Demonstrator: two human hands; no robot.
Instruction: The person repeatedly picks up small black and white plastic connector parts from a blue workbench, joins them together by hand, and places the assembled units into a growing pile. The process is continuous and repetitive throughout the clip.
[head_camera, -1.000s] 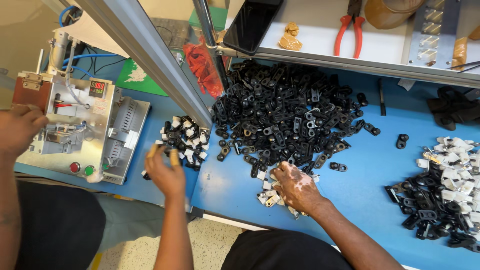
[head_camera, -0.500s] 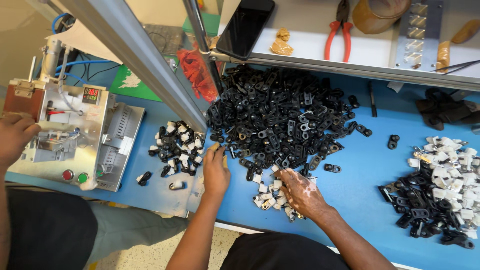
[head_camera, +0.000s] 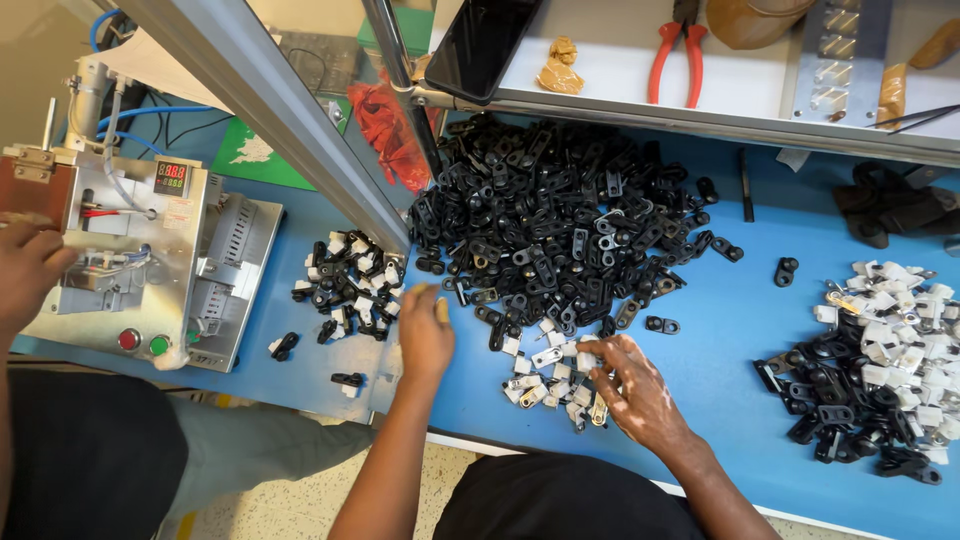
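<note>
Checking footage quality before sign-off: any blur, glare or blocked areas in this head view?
Head view: evenly lit and mostly sharp; soft shadows under the left hand and right hand; slight blur on the left hand's fingertips; the slanted metal frame bar hides part of the blue table; mild sheen on the dark phone screen.

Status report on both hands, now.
Left hand reaching at the black clip pile. Right hand picking among small white pieces. A co-worker's hand on the machine, well apart.
</note>
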